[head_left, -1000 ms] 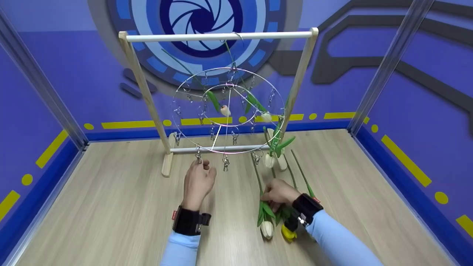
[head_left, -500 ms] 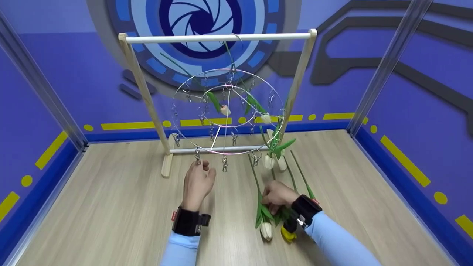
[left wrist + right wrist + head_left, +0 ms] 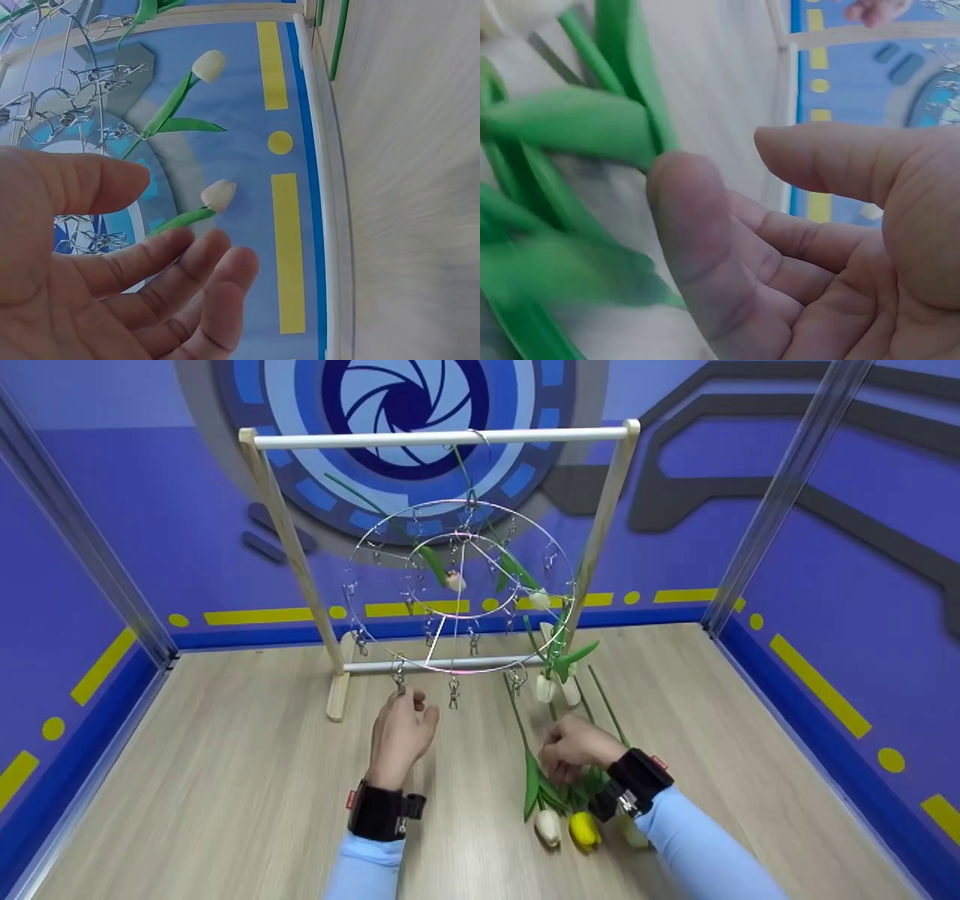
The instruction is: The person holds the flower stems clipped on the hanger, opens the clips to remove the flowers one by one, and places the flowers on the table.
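My left hand [image 3: 402, 735] is raised just below a metal clip [image 3: 400, 679] on the front of a round wire hanger [image 3: 480, 671]. In the left wrist view its thumb and loosely bent fingers stand apart with nothing between them. My right hand [image 3: 579, 746] hovers over artificial tulips lying on the table, its thumb and fingers apart and holding nothing. Green leaves [image 3: 570, 124] are close to its fingertips; contact cannot be told. Below it lie a white tulip [image 3: 548, 829] and a yellow tulip [image 3: 584, 830]. Another pale tulip [image 3: 632, 832] is partly hidden by the right forearm.
The hanger hangs from a rack's white top bar [image 3: 360, 440], between wooden posts [image 3: 289, 532]. Several tulips hang from it, including a white one [image 3: 540, 598] and a pinkish one [image 3: 454, 580]. Painted walls [image 3: 847, 585] enclose the wooden table [image 3: 240, 795].
My right hand has moved slightly up and right, away from the white tulip's leaves, uncovering more of the yellow tulip. The white tulip's head has shifted a little right. My left hand stays nearly still.
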`<action>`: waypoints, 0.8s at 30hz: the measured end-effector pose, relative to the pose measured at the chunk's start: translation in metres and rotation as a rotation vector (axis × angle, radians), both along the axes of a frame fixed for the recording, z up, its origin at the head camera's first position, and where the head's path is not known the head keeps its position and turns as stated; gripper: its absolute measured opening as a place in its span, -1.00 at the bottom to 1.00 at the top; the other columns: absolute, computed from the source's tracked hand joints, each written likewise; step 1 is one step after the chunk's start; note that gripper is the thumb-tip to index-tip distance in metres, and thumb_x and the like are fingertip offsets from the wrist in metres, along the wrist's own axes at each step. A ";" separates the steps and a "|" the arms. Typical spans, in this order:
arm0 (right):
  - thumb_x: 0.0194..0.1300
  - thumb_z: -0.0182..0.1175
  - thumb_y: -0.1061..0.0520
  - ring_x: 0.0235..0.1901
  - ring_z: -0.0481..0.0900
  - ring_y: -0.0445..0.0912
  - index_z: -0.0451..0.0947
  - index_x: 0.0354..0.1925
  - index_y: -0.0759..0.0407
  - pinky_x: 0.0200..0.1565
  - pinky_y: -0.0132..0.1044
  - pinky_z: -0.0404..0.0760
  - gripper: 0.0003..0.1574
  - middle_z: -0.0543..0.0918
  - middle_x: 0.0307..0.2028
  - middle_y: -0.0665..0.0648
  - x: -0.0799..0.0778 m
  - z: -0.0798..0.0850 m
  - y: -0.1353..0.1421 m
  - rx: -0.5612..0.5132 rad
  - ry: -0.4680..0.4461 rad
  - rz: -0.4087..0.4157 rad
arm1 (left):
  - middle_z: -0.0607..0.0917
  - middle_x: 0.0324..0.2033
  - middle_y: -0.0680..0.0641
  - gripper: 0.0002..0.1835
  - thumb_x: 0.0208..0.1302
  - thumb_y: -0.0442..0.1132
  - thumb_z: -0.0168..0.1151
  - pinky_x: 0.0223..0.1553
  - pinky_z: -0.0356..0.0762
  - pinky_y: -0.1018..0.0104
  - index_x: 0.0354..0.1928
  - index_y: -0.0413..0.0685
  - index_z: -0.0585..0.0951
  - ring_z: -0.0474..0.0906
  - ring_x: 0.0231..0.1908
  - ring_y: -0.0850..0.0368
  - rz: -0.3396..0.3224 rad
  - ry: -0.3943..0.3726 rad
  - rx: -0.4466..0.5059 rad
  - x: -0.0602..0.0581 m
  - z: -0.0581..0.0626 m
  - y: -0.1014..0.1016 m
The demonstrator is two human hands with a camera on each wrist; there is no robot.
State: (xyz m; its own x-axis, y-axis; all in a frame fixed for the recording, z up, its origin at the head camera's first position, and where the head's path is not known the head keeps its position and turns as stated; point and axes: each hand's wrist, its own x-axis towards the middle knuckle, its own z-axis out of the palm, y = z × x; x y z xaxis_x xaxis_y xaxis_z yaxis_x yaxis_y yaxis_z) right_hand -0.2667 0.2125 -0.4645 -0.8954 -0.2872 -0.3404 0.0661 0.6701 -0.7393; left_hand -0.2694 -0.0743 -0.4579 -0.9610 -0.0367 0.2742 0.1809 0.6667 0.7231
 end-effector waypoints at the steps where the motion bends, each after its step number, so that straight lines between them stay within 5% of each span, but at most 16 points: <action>1: 0.35 0.23 0.28 -0.59 0.68 -0.08 0.68 -0.32 0.33 -0.49 -0.25 0.69 -0.87 0.73 -0.51 0.20 0.000 0.003 0.003 -0.011 0.012 0.008 | 0.68 -0.21 -0.19 -0.76 0.37 -0.24 0.24 -0.16 0.56 -0.02 -0.06 -0.29 0.64 0.62 -0.22 -0.12 -0.010 -0.001 -0.010 0.001 0.001 0.000; 14: 0.43 0.22 0.23 -0.45 0.63 -0.04 0.66 -0.04 0.39 -0.36 -0.20 0.68 -0.76 0.69 -0.31 0.23 0.003 0.050 0.040 -0.079 0.205 0.054 | 0.73 -0.33 -0.11 -0.86 0.34 -0.26 0.30 -0.28 0.59 0.07 -0.23 -0.22 0.69 0.64 -0.34 0.01 -0.106 0.020 -0.080 0.015 0.012 0.014; 24: 0.47 0.25 0.18 -0.37 0.61 -0.08 0.66 -0.01 0.32 -0.32 -0.26 0.57 -0.76 0.72 -0.25 0.15 0.009 0.066 0.039 -0.044 0.520 -0.023 | 0.76 -0.27 -0.14 -0.83 0.35 -0.26 0.26 -0.31 0.64 0.08 -0.19 -0.24 0.71 0.69 -0.34 -0.02 -0.170 0.095 -0.083 0.025 0.018 0.035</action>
State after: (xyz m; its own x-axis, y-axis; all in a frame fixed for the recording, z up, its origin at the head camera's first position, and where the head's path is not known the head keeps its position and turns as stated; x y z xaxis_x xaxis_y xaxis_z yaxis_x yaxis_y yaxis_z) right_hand -0.2580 0.2519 -0.3987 -0.9491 -0.2697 0.1630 -0.3031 0.6401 -0.7060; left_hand -0.2441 -0.0388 -0.4401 -0.9210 0.1500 0.3596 0.3607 0.6774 0.6411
